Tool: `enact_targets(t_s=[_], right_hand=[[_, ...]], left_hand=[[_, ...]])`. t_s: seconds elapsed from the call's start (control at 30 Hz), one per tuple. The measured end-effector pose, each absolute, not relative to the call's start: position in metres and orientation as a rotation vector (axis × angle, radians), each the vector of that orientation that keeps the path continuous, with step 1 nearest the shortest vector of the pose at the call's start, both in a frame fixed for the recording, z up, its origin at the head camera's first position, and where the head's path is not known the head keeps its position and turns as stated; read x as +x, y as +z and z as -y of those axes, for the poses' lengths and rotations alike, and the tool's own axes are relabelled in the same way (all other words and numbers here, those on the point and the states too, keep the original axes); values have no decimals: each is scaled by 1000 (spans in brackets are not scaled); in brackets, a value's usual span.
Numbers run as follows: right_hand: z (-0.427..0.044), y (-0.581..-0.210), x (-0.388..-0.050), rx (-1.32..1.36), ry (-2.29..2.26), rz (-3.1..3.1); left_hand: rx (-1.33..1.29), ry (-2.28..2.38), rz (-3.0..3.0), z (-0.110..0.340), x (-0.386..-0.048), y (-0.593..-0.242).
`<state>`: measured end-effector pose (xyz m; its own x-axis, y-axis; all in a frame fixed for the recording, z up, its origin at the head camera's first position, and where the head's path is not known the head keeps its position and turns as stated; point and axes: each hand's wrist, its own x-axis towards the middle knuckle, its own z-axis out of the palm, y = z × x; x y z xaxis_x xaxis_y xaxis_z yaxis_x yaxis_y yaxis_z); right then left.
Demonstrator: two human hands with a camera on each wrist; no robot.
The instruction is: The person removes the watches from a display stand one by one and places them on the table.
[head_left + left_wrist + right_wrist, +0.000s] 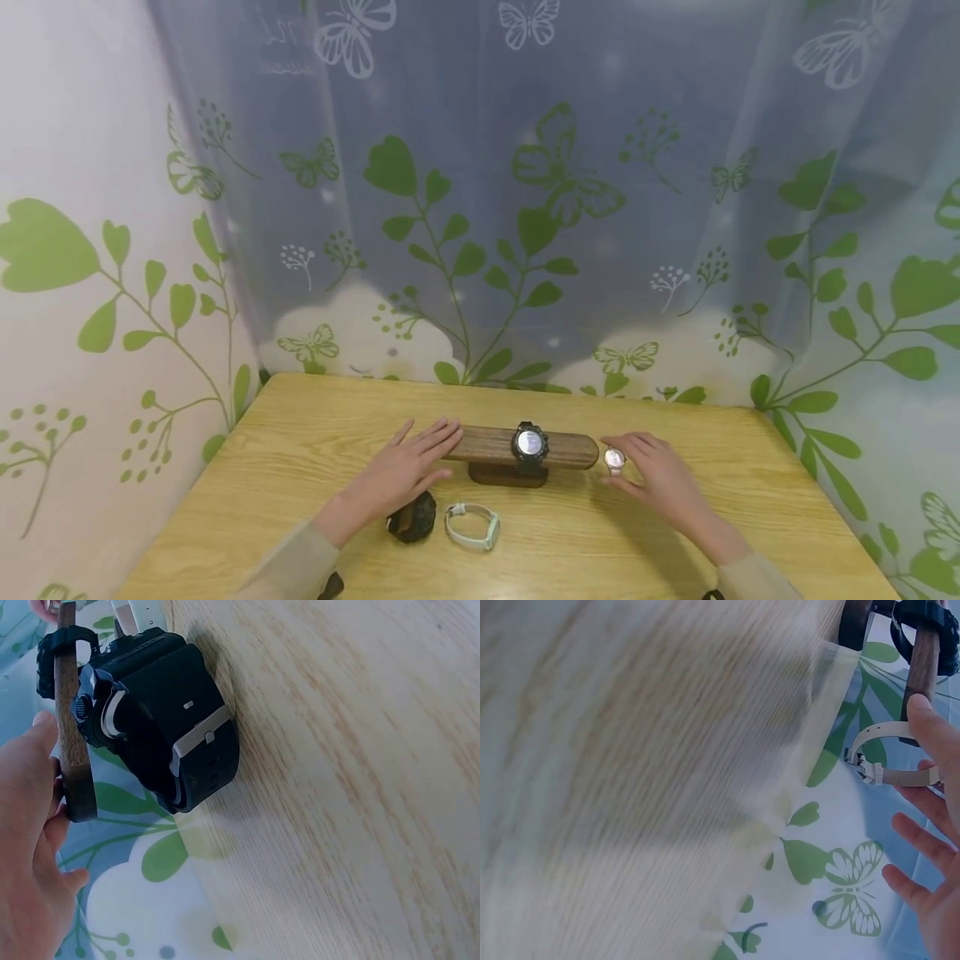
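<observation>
White watch (614,458), in fingers (933,733), near bar (568,450) end

We're up at the curtain (420,75) now, and there on its upper left we spot two short scraps of pale script, seemingly mirrored, and not a word comes clear. Down we go to the black watch (530,442) and the rightmost watch (615,459): both dials defeat us.
</observation>
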<state>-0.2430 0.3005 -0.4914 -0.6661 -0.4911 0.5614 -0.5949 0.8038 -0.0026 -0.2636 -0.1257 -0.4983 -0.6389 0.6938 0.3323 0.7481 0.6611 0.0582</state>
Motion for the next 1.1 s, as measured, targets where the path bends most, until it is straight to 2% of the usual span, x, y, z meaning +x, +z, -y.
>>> enact_targets(t_s=[0.5, 1.1], right_hand=[[-306, -497, -221, 847, 145, 2416], [-277, -508, -200, 987, 154, 2562]], left_hand=[[-1159, -281, 2588, 125, -262, -497], [-1155, -288, 2569, 124, -262, -496]])
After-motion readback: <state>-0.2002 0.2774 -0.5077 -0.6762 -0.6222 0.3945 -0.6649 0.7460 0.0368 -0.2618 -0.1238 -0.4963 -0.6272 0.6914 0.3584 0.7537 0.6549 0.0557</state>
